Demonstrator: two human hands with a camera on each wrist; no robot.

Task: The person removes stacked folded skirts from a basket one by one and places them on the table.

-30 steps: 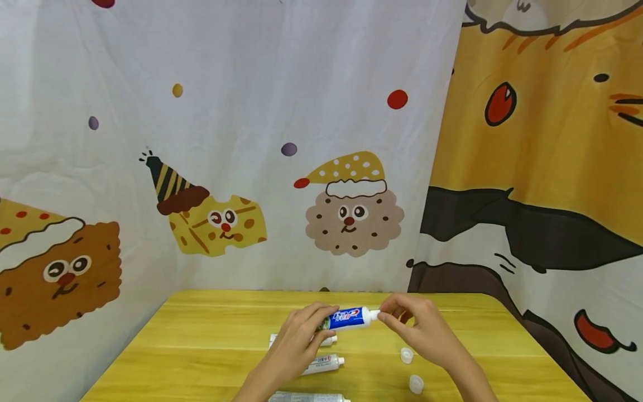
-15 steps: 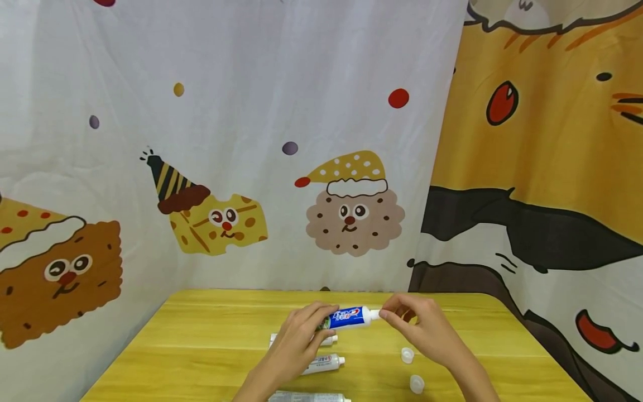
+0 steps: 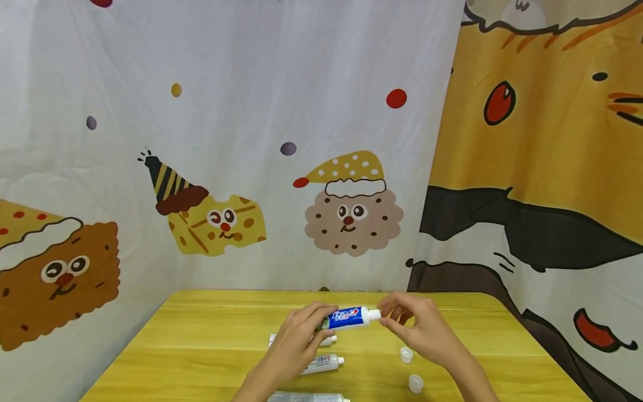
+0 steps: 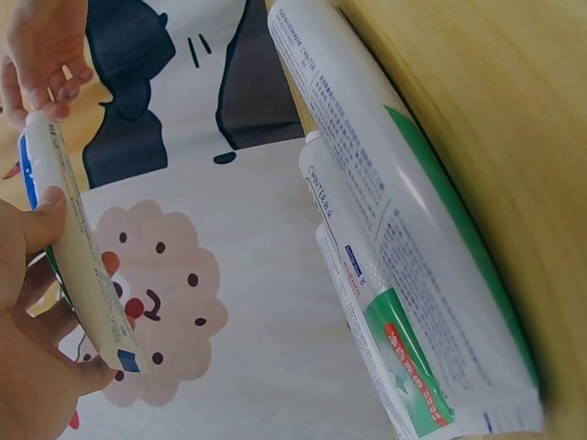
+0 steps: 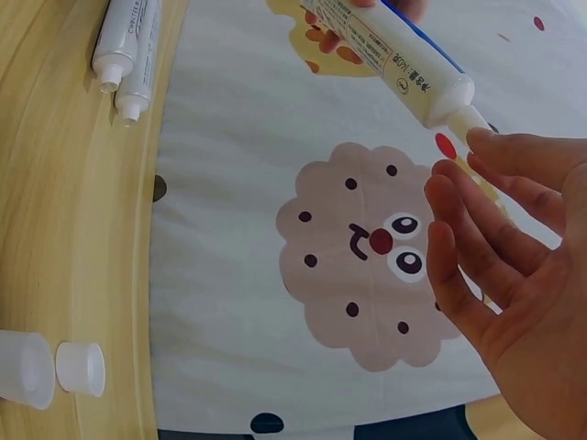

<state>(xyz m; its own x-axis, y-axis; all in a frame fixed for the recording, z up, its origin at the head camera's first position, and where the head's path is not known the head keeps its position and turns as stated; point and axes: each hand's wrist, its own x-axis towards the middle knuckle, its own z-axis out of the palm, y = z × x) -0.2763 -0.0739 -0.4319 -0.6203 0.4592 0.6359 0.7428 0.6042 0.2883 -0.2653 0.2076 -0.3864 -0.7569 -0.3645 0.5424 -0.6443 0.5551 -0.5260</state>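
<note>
My left hand (image 3: 301, 335) grips a blue and white toothpaste tube (image 3: 346, 317) above the table, its capped end pointing right. In the left wrist view the thumb lies on one side of the tube (image 4: 78, 238) and fingers curl round the other. My right hand (image 3: 419, 326) has its thumb and fingertips at the small white cap (image 3: 374, 314) on the tube's end. The right wrist view shows the thumb right against that cap (image 5: 466, 121), with the other fingers bent loosely beside it.
Several white toothpaste tubes lie on the wooden table (image 3: 201, 346) under and left of the hands, including a middle tube (image 3: 324, 364) and a near tube (image 3: 308, 397). Two loose white caps, a far cap (image 3: 406, 354) and a near cap (image 3: 416, 383), sit right. A printed curtain (image 3: 226, 139) hangs behind.
The right thumb and fingertips have spread slightly at the cap, and more of the cap shows between them. The left hand and the tube stay nearly still.
</note>
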